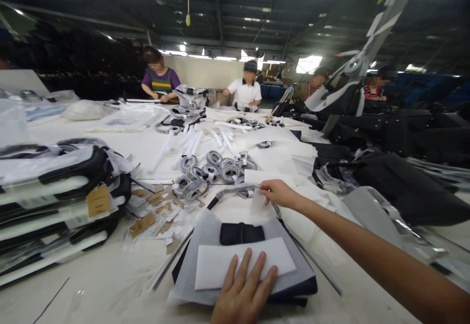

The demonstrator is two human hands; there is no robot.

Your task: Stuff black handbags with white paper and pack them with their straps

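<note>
A dark bag lies in front of me with a sheet of white tissue paper spread over it. My left hand rests flat, fingers spread, on a white foam sheet on top of the paper. Just beyond the foam shows a small black piece with a strap. Farther out, my right hand pinches a thin translucent sheet beside the bag's wrapped handle. The fingertips partly hide that sheet's upper edge.
Wrapped bags are stacked at left, beside loose tags. Coiled, wrapped straps and white foam tubes lie beyond the bag. Black bags fill the right side. Co-workers stand across the table.
</note>
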